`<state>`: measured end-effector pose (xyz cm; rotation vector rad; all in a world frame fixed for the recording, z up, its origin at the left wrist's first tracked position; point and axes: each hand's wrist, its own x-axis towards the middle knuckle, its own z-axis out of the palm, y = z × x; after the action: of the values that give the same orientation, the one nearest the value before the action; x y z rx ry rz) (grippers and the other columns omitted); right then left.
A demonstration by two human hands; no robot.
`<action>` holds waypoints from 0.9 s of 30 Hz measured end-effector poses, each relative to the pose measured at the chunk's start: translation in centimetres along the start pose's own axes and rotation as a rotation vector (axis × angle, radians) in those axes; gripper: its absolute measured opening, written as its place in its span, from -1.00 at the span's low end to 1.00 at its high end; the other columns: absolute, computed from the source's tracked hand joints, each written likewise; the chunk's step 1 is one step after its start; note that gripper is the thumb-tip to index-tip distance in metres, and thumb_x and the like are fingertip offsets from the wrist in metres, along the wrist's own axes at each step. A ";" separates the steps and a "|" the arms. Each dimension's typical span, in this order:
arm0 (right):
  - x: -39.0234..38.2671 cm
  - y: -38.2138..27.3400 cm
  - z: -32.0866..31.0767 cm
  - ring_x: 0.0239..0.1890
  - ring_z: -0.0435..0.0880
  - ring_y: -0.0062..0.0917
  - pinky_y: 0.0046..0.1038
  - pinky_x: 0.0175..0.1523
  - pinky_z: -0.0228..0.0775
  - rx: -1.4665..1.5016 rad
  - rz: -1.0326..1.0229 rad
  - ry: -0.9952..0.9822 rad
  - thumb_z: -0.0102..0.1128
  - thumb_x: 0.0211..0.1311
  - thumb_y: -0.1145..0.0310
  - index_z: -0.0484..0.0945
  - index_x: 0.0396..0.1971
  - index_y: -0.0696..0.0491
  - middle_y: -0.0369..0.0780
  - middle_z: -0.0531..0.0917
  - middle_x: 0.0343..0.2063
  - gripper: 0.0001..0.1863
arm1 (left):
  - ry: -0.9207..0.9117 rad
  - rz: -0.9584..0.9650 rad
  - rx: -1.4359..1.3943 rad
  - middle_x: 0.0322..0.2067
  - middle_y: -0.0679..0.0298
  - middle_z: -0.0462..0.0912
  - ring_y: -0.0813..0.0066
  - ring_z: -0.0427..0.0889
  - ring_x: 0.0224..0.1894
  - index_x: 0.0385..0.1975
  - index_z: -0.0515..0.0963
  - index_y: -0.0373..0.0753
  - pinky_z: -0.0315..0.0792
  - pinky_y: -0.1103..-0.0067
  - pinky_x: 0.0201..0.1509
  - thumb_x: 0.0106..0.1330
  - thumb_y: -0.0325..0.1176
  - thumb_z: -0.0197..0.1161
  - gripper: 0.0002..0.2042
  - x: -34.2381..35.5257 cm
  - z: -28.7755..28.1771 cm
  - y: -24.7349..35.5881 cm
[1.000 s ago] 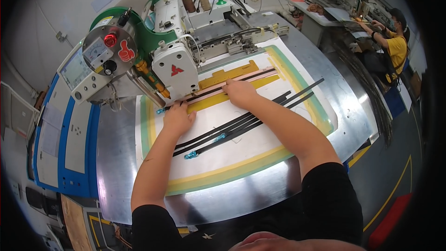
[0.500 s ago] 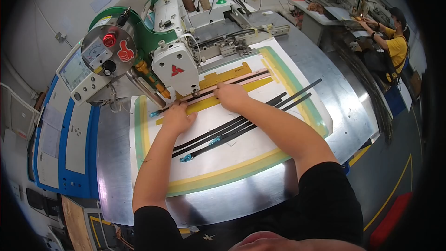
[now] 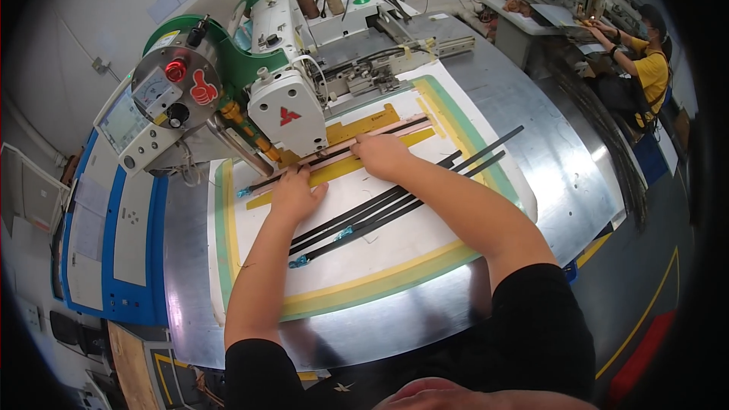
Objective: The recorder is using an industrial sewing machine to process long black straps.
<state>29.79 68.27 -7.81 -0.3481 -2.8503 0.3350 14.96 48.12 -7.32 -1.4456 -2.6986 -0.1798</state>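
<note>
My left hand [image 3: 298, 191] lies with fingers spread on a pink band with a black strip [image 3: 332, 154] along it, just below the machine head [image 3: 285, 110]. My right hand [image 3: 377, 154] has its fingers curled onto the same black strip, farther right. A yellow template [image 3: 368, 120] lies behind the band and another yellow piece [image 3: 414, 137] in front of it. These rest on a white board [image 3: 383, 234] edged with yellow and green tape. Several loose black strips [image 3: 364, 212] lie nearer me, some with turquoise tips [image 3: 298, 260]; another turquoise piece [image 3: 244, 191] is at the band's left end.
The board rests on a metal table [image 3: 569, 182]. A control panel [image 3: 121, 125] stands left, above a blue cabinet [image 3: 152, 243]. Thread cones [image 3: 332, 1] stand behind. At right, a co-worker [image 3: 644, 76] in yellow sits at another machine [image 3: 554, 0]; dark strips [image 3: 607, 152] hang nearby.
The board with its templates and band has slid leftward, and my right hand moved left with it; my left hand shifted only slightly. The co-worker's hands have moved a little.
</note>
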 end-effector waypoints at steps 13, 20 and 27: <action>-1.3 3.0 -1.5 0.00 0.73 -0.17 -0.19 0.08 0.60 -0.006 0.085 0.002 0.06 0.32 0.50 0.73 -0.10 0.07 -0.11 0.66 -0.04 -0.72 | -0.024 -0.009 0.014 0.17 -0.21 0.56 -0.13 0.56 0.24 0.33 0.52 -0.17 0.42 0.26 0.36 0.31 0.16 0.27 -0.32 0.6 -0.5 1.5; -1.1 2.7 -0.9 -0.02 0.74 -0.16 -0.18 0.03 0.62 -0.006 0.044 0.007 0.07 0.33 0.48 0.73 -0.11 0.08 -0.12 0.66 -0.01 -0.73 | -0.052 -0.005 0.074 0.12 -0.22 0.57 -0.11 0.63 0.15 0.34 0.53 -0.11 0.51 0.20 0.24 0.29 0.24 0.26 -0.29 0.8 -1.0 3.9; -0.7 2.0 -0.8 -0.03 0.75 -0.15 -0.18 0.01 0.63 0.017 0.000 -0.006 0.05 0.35 0.44 0.73 -0.10 0.09 -0.10 0.65 0.00 -0.72 | -0.050 0.011 0.003 0.06 -0.24 0.60 -0.13 0.62 0.14 0.32 0.55 -0.06 0.49 0.22 0.26 0.28 0.19 0.29 -0.33 1.5 0.0 4.0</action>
<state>31.11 70.08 -7.72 -0.3438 -2.8511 0.3608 17.43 51.51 -6.83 -1.4828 -2.7283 -0.1411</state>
